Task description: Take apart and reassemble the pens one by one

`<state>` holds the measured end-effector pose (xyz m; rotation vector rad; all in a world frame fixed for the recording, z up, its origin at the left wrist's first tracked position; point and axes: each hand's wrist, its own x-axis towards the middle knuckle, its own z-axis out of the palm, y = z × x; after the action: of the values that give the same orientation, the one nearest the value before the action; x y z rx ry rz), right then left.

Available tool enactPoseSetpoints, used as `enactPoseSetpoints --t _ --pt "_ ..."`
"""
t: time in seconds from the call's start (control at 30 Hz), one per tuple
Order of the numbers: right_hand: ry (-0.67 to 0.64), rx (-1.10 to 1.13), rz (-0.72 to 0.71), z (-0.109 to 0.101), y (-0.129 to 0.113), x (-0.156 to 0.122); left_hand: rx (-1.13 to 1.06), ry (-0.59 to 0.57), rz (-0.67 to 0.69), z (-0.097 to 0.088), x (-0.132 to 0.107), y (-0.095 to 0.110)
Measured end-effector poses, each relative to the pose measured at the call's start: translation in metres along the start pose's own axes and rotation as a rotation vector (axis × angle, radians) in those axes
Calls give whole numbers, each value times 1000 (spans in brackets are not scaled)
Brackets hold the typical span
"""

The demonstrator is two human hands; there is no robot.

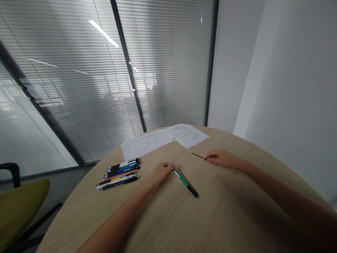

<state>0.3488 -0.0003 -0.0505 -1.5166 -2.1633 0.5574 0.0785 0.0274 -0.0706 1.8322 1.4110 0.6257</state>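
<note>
My left hand (162, 170) is closed in a pinch at the far end of a green pen (183, 180). The pen slants toward me and to the right, its dark end close to the tabletop. Farther right, my right hand (217, 157) pinches one end of a thin black pen refill (198, 155), whose pale tip points left toward the papers. Left of my left hand, several pens (118, 174) in black, blue, green, pink, yellow and white lie side by side. Fingers partly hide the gripped ends of both the pen and the refill.
Printed sheets of paper (147, 142) lie at the far side of the round wooden table (163, 214). A green chair (23, 200) with a black armrest stands at the left. Behind the table are a glass partition with blinds (173, 70) and a white wall (289, 88).
</note>
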Motion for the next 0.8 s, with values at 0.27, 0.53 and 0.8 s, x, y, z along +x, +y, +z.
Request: enactPoseSetpoints --t 0.27,0.53,0.8 --pt "-41 -71 -62 1 -16 -4 633 67 122 4 -12 8" --pt "-56 -97 -80 3 -32 -9 895 47 182 10 -17 11" --pt "-40 -54 -142 16 -27 -8 848 75 204 8 -18 9"
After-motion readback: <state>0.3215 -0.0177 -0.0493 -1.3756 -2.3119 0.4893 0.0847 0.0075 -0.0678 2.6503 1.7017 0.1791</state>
